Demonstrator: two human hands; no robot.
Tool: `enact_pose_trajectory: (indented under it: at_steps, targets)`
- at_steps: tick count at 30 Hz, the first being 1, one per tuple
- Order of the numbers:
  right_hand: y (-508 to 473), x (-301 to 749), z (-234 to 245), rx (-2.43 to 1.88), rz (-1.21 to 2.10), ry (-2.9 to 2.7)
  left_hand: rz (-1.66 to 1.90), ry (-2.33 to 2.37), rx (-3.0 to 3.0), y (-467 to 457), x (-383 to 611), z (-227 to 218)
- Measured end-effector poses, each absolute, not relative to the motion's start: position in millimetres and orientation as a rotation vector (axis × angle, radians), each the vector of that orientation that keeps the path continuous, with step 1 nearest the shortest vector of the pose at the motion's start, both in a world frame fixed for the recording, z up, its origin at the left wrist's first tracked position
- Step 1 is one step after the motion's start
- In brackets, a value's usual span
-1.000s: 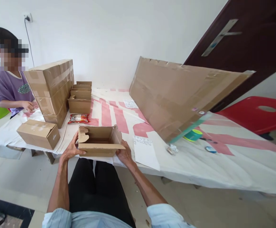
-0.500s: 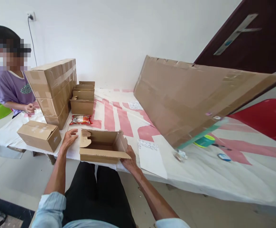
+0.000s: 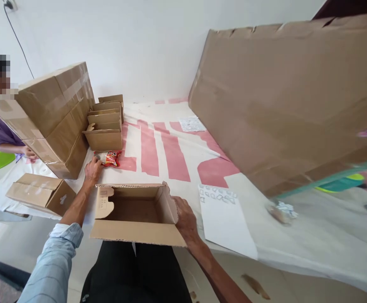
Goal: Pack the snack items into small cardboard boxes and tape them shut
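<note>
An open cardboard box (image 3: 136, 232) stands at the table's near edge, above my lap, its flaps folded outward and its inside showing brown. My right hand (image 3: 186, 219) is closed on the right end of this box, with the fingers partly hidden behind the side flap. Farther left, my left hand (image 3: 93, 169) has its fingers curled over the left end of a red and clear snack packet (image 3: 111, 158). The packet lies on the table in front of a row of open boxes (image 3: 104, 139).
Taped cartons (image 3: 55, 120) are stacked at the left, with a closed carton (image 3: 41, 194) nearer. A large cardboard sheet (image 3: 284, 101) leans at the right. A marked white paper (image 3: 227, 223) lies right of the box. A co-worker (image 3: 0, 126) sits beyond the stack.
My left hand has moved from beside the open box forward to the snack packet. My right hand stays on the box. The view has shifted right and closer.
</note>
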State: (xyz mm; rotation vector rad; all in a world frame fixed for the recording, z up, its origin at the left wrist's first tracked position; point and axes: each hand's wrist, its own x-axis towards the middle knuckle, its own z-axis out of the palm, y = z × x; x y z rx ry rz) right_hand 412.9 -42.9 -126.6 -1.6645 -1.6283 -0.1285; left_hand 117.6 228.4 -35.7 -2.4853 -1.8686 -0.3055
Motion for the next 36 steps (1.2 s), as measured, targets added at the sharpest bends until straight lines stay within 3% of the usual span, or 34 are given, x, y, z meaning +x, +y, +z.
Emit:
enact_pose_trajectory:
  at_steps: [8, 17, 21, 30, 36]
  targets:
    - [-44, 412, -120, -1.652, -0.119, -1.638, -0.328, -1.807, -2.474, 233, 121, -22]
    - [-47, 415, -119, -1.652, -0.068, -1.654, -0.425, -1.702, -2.506, 262, 131, 45]
    - [-48, 418, -118, -1.639, -0.072, -1.666, -0.445, -1.707, -2.530, 298, 153, 56]
    - [-48, 419, -116, -1.664, -0.120, -1.667, -0.722, -1.732, -2.413, 289, 177, 15]
    - [-48, 419, -118, -1.663, -0.119, -1.652, -0.549, -2.089, -2.461, 263, 185, -28]
